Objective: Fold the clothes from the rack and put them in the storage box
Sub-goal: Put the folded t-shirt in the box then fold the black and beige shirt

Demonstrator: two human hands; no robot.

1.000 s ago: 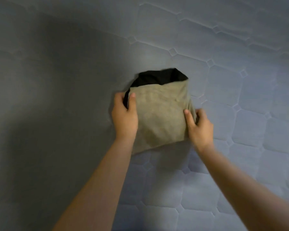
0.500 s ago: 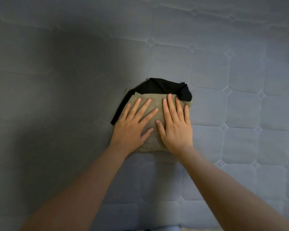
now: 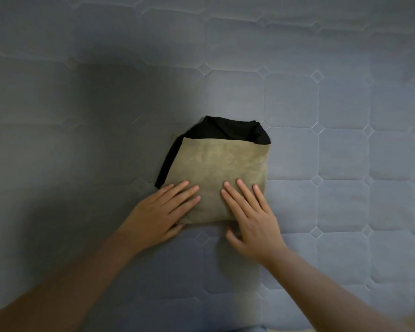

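A folded tan garment (image 3: 221, 168) with black fabric (image 3: 228, 129) showing along its far and left edges lies flat on the quilted blue-grey mattress (image 3: 345, 164). My left hand (image 3: 161, 212) rests flat on the garment's near left corner, fingers straight and spread. My right hand (image 3: 252, 216) lies flat on the near right part, fingers straight, its thumb off the near edge on the mattress. Neither the rack nor the storage box is in view.
The mattress surface stretches on all sides of the garment. A dark shadow covers the left side of the view.
Both hands first held the garment's sides, then pressed flat on its middle. Now they have slid back toward me to its near edge, uncovering the far part.
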